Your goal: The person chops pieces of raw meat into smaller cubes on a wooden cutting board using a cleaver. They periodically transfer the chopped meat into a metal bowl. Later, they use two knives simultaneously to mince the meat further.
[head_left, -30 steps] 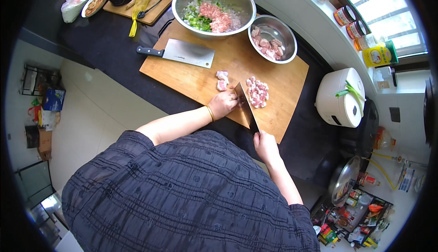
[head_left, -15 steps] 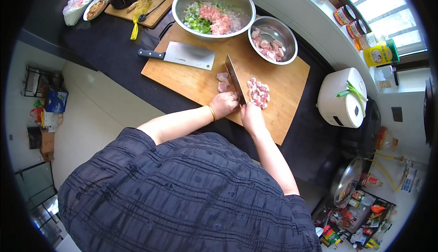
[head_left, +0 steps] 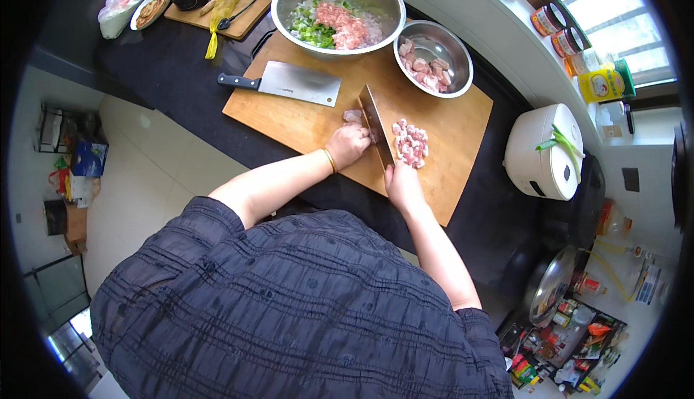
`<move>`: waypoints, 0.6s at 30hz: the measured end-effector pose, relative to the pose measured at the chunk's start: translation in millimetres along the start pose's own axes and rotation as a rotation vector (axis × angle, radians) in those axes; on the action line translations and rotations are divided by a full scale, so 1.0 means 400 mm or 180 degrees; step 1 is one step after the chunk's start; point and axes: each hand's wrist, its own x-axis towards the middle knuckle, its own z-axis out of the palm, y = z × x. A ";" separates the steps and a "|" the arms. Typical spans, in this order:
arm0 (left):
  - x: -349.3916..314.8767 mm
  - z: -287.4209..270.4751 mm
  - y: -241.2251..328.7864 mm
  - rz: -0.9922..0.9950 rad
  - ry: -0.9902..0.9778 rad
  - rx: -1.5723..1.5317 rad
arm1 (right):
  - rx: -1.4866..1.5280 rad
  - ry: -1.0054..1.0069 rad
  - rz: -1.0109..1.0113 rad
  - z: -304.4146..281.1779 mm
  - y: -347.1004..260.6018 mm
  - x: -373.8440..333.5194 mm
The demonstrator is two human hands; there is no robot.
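My right hand (head_left: 403, 184) grips a cleaver (head_left: 375, 121), its blade standing on edge on the wooden cutting board (head_left: 455, 139). Just left of the blade, my left hand (head_left: 347, 145) has its fingers curled down onto a piece of raw meat (head_left: 353, 116). Only the far part of that meat shows beyond the knuckles. On the blade's other side lies a small heap of diced meat (head_left: 410, 144). A second cleaver (head_left: 300, 84) with a dark handle rests flat on the far left of the board.
Behind the board, a large steel bowl (head_left: 282, 19) holds minced meat and chopped greens. A smaller steel bowl (head_left: 463, 74) with meat chunks overlaps its far right. A white rice cooker (head_left: 531, 149) stands at right, spring onion on top. Jars (head_left: 567, 41) line the sill.
My left hand has moved away from me and slightly left, now covering more of the meat. The cleaver and my right hand have shifted a little right.
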 end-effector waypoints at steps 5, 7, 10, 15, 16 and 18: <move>0.002 0.000 0.002 -0.0035 0.0033 0.0010 | 0.0134 0.0071 -0.0230 -0.020 0.061 -0.054; 0.000 0.000 0.000 -0.0079 -0.0046 0.0039 | 0.0059 -0.0056 -0.0157 -0.046 0.065 -0.113; -0.004 0.013 0.006 -0.0183 0.0030 0.0004 | -0.0071 -0.0168 0.0008 -0.057 0.076 -0.165; 0.000 -0.001 0.025 -0.0106 -0.0084 0.0023 | -0.0138 0.0041 -0.0030 0.003 0.037 -0.081; 0.002 -0.006 0.023 -0.0109 -0.0148 0.0056 | -0.0174 0.0100 -0.0019 0.013 0.015 -0.051; 0.003 -0.011 0.021 -0.0036 -0.0160 0.0042 | -0.0119 0.0247 -0.0045 0.037 0.003 -0.001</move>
